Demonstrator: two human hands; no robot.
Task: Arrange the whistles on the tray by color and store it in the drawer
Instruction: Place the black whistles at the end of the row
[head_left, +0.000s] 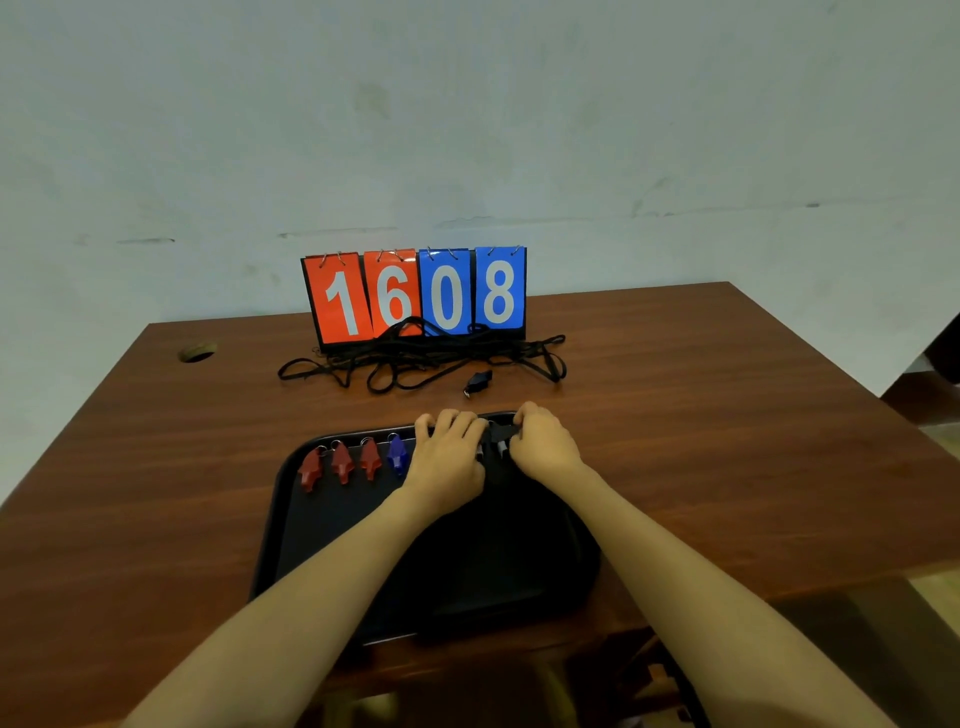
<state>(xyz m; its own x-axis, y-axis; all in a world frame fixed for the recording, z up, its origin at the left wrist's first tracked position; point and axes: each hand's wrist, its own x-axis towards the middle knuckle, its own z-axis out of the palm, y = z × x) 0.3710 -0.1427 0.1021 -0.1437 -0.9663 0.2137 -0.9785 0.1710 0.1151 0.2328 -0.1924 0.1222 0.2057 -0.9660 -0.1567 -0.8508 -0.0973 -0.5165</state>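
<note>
Near edge of the table: a black tray (291, 525) lies on the wooden table (727, 441), its near rim just past the table's front edge; both forearms reach over it from below
Tray floor: the near and middle parts are bare and dark; the whistles sit only along the far rim
Far-left of tray: three red whistles (340, 464) stand side by side in a row, each with a metal ring at its far end; a blue whistle (397, 454) lies just right of them, beside the left hand
Left hand (448, 457): palm down at the far rim, fingers spread and curled over the tray's far edge; whether it grips anything cannot be told
Right hand (543, 441): fingers bent and closed around black whistles (497, 441) that show between the two hands at the far rim
Beyond the tray: one black whistle (477, 383) lies alone on the table, apart from the tray; open wood to left and right
Far side: a tangle of black lanyards (415, 358) in front of a flip scoreboard (418, 296) reading 16 and 08, near the wall
</note>
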